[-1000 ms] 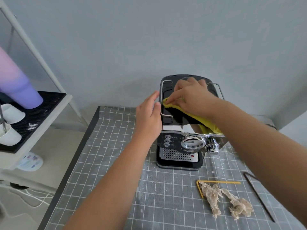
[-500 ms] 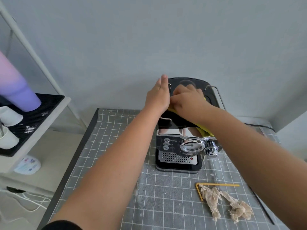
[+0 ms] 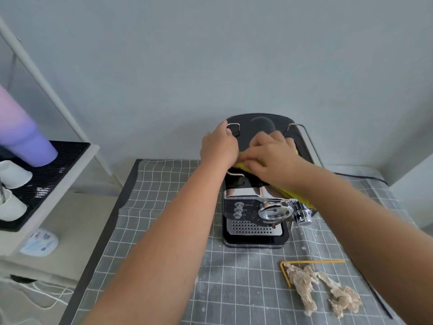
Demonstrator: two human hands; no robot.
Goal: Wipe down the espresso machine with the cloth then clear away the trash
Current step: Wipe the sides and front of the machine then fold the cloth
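The person stands over the espresso machine (image 3: 255, 207), which sits on the tabletop (image 3: 164, 207) close to the wall. The right hand (image 3: 271, 158) presses the yellow cloth (image 3: 291, 194) flat on the black top of the machine — its fingers lie bent over the cloth and hold it down, and one end of the cloth trails under the wrist toward the front. The left hand (image 3: 219, 147) rests on the left edge of the top with relaxed fingers, gripping nothing; I think it steadies the machine. So the wiping step is in hand. The trash (image 3: 323, 289) — crumpled brownish paper beside a thin yellow strip (image 3: 311, 262) — lies untouched near the front right of the machine. Next, I judge, the cloth must go over the front and sides.
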